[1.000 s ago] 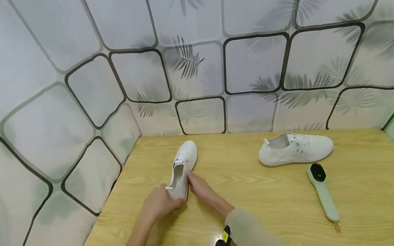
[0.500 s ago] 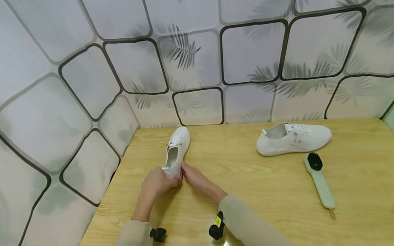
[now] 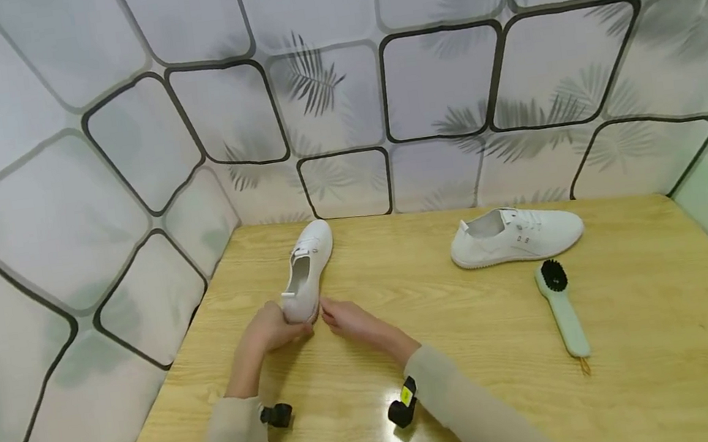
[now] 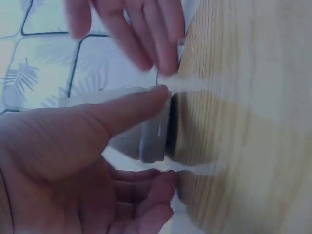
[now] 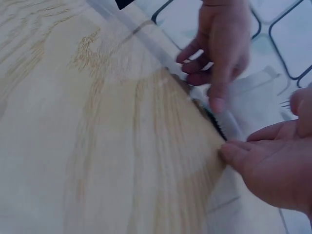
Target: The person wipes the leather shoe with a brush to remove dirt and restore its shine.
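Observation:
A white shoe [image 3: 303, 307] with its toe pointing away lies on the table's left side. My left hand [image 3: 268, 329] is at its heel. In the left wrist view the thumb [image 4: 131, 112] lies nearly straight across the heel [image 4: 152, 141], and the loosely bent fingers [image 4: 146, 195] show a narrow gap to the shoe. My right hand [image 3: 356, 322] is beside the heel's right side, fingers relaxed. In the right wrist view its fingertips [image 5: 234, 150] are low by the sole, close over the table.
A second white shoe [image 3: 548, 232] lies sideways at the back right. In front of it is a pale green brush [image 3: 565, 317] with black bristles and an orange loop. The wooden table [image 3: 443, 298] meets patterned walls at the back and left.
My right hand has drawn slightly away from the shoe's side, and my left hand's hold at the heel has loosened. The view has tilted, shifting everything upward in the picture.

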Available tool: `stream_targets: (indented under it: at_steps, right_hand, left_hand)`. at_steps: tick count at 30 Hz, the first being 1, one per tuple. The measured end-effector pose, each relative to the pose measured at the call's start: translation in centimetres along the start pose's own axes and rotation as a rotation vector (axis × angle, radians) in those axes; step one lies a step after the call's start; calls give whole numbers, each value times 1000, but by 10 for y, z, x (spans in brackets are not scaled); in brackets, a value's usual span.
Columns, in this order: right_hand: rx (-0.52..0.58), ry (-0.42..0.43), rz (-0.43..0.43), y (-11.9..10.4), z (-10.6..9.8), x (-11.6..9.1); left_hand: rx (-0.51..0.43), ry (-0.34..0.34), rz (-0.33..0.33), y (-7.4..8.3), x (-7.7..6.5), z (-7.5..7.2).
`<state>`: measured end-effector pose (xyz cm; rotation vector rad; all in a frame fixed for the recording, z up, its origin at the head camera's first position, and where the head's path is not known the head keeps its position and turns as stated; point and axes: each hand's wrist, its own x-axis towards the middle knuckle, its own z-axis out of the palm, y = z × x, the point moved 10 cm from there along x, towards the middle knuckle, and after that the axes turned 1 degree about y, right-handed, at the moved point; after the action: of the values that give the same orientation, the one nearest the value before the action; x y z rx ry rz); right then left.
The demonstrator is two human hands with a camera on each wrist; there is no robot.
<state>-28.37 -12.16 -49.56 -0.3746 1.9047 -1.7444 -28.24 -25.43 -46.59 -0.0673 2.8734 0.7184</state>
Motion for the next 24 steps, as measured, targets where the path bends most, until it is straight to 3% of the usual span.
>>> stream_targets:
  at_steps: [3, 6, 12, 17, 21, 24]
  right_hand:
    - [-142, -61, -2, 0, -15, -19]
    - [-189, -115, 10, 5, -35, -43]
    - [-223, -145, 17, 14, -85, -85]
    - [-248, -107, -17, 8, -131, -121]
    - [-331, -43, -37, -1, -167, -143]
    - [-405, 17, -54, -8, -188, -157]
  left_hand:
    - [60, -73, -11, 3, -12, 8]
    - [111, -132, 13, 16, -26, 18]
    - [52, -232, 227, 73, -37, 41]
    - [-36, -280, 397, 127, -28, 58]
    - [-99, -237, 418, 155, -10, 71]
    - [-158, -214, 425, 167, -1, 81]
